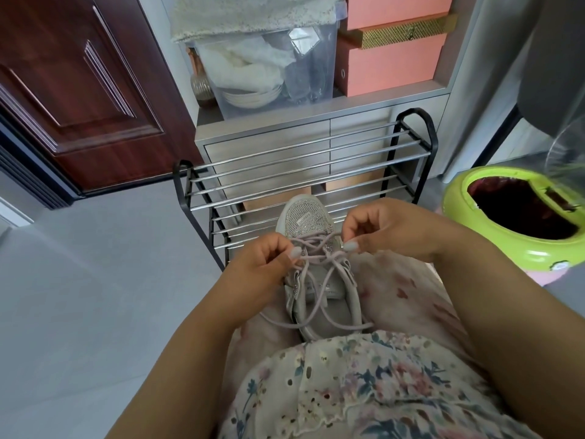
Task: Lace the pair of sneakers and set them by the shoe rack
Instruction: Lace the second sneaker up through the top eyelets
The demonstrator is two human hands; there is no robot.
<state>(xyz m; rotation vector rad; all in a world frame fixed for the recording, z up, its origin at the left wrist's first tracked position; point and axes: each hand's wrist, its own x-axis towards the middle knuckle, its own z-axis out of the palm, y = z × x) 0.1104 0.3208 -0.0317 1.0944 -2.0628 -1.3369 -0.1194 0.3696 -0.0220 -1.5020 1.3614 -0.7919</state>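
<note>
We see the grey sneaker (311, 264) on the lap, toe toward the shoe rack (300, 172). Our left hand (266, 264) and right hand (376, 231) each pinch its pale lace (316, 256) with curled fingers.

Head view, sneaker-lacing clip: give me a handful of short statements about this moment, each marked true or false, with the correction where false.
1. The sneaker lies on the person's lap, toe toward the shoe rack. True.
2. Only the left hand holds the lace. False: the right hand pinches it too, one hand on each side.
3. Both sneakers are in view. False: only one shows.
4. A green bin stands to the person's right. True.
5. The shoe rack's bars carry several pairs of shoes. False: no shoes show on its visible bars.
</note>
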